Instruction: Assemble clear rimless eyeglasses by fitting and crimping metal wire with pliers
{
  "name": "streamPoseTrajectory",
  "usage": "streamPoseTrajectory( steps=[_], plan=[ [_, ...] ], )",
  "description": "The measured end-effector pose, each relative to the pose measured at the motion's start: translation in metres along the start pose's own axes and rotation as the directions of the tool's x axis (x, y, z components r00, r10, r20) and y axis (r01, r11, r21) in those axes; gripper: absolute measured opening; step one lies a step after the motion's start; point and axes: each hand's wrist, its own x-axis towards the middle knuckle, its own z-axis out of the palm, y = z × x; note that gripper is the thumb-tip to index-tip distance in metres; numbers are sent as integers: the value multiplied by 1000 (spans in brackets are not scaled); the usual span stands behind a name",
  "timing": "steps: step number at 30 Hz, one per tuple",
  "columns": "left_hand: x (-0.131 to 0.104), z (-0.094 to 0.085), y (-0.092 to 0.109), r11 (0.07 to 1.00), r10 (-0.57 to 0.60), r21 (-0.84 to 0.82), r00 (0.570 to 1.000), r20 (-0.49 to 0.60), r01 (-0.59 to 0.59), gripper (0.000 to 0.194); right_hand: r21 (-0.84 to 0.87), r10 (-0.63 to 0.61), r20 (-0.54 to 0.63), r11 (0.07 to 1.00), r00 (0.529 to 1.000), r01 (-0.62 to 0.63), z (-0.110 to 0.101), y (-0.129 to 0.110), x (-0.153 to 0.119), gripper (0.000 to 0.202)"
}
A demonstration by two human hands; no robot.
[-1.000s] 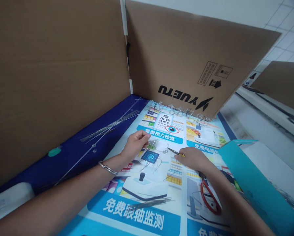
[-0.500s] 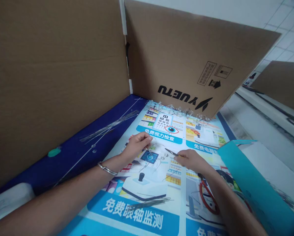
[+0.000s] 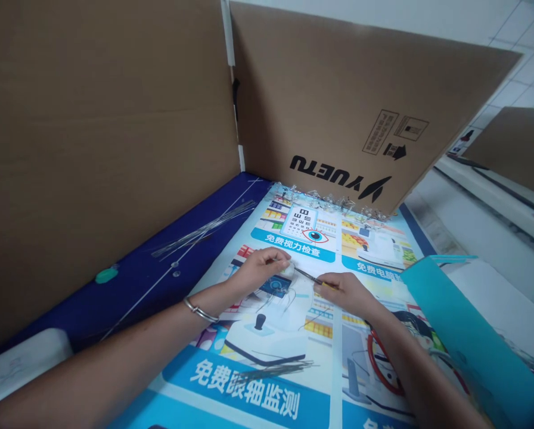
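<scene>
My left hand [image 3: 262, 268] pinches a small clear piece [image 3: 289, 269] between thumb and fingertips, above the printed sheet. Thin wires [image 3: 278, 301] hang or lie just below it; which of them join the piece I cannot tell. In my right hand [image 3: 345, 290] is a slim pointed tool [image 3: 308, 275] with a dark metal tip and some yellow at the grip. Its tip points left and lies close to the clear piece; contact cannot be made out. A bundle of thin wires [image 3: 278, 370] rests on the sheet nearer to me.
Cardboard panels [image 3: 338, 89] stand behind and left. Small clear pieces [image 3: 329, 198] line the back edge. More straight wires [image 3: 204, 229] lie on the blue surface at left, near a green blob [image 3: 106, 275]. Right are red-handled loops [image 3: 378, 360] and a teal open box [image 3: 463, 333].
My left hand has shifted slightly right with the clear piece, and its fingertips are now nearer the tool's tip. The right hand has barely moved; the view has shifted a little.
</scene>
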Motion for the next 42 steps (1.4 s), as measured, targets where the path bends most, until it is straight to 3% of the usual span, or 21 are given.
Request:
streamPoseTrajectory(
  steps=[7,14,22,31,36,42],
  plan=[
    [2,0,-11,998,-53,19,999,6,53,23,25,-21,-6,999,1000,22,2,0,2,30],
    [2,0,-6,997,-79,4,997,12,79,24,-88,-44,-203,996,978,26,4,3,4,33],
    [-1,4,-1,994,-102,-37,995,18,102,25,-199,-89,-229,979,969,43,13,-3,5,31],
    [-2,2,4,986,-110,-125,994,15,111,34,-26,-48,-291,999,956,43,24,5,7,34],
    [1,1,0,983,-133,-126,991,16,134,26,95,-4,-320,995,947,36,24,7,7,31],
    [3,1,-4,989,-88,-121,996,21,89,16,48,28,-392,999,920,-10,21,9,7,33]
  ],
)
